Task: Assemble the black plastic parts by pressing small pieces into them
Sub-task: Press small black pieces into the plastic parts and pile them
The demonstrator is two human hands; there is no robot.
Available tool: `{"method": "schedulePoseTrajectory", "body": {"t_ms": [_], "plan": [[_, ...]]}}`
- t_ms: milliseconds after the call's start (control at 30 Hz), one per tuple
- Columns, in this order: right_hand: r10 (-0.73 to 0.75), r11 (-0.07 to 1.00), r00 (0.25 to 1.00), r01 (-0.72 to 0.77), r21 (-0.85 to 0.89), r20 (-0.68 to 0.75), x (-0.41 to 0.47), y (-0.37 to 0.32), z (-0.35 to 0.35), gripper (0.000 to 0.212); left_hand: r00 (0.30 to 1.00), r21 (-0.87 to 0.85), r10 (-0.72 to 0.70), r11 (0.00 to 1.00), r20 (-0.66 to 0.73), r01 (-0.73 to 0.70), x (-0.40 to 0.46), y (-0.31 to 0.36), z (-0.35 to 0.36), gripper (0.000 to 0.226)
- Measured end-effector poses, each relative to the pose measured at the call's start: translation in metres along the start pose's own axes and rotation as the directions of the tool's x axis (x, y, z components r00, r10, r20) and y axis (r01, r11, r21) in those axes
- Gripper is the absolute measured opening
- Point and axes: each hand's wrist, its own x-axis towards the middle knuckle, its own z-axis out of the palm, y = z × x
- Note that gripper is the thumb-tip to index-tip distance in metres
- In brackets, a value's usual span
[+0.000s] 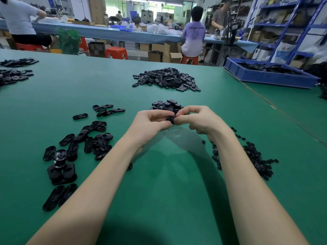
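My left hand and right hand pinch one black plastic part together at frame centre, above the tabletop, so I can probably press a piece in.

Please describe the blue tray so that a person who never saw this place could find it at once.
Start from the green table and follow its far right edge. There, beyond a seam in the green surface, lies a low, long blue plastic tray with black parts inside it. It is the only container on the table; the other black parts, such as the big pile, lie loose.
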Motion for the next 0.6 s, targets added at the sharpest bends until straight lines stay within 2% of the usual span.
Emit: {"method": "schedulePoseTrajectory", "body": {"t_ms": [167, 300, 600], "plan": [[0.015, 0.999, 0.999, -0.017, 0.037, 0.047, -0.0022, 0.0003, -0.0007, 0.016, 0.991, -0.23, -0.13, 0.964, 0.028, 0.133, 0.0009, 0.0033, -0.007, 0.027], [-0.035, 0.999, 0.996, 0.034, 0.013, 0.086, -0.0034, -0.0008, 0.0039, 0.014, 0.989, -0.167, -0.145, 0.976, -0.024, 0.139, 0.0016, 0.0006, -0.0018, 0.02], [-0.031, 0.998, 0.998, 0.034, -0.054, 0.063, -0.0006, -0.0026, 0.0085, 0.008, 0.987, -0.06, -0.144, 0.988, -0.068, 0.14, 0.001, -0.0025, -0.0028, 0.017]]}}
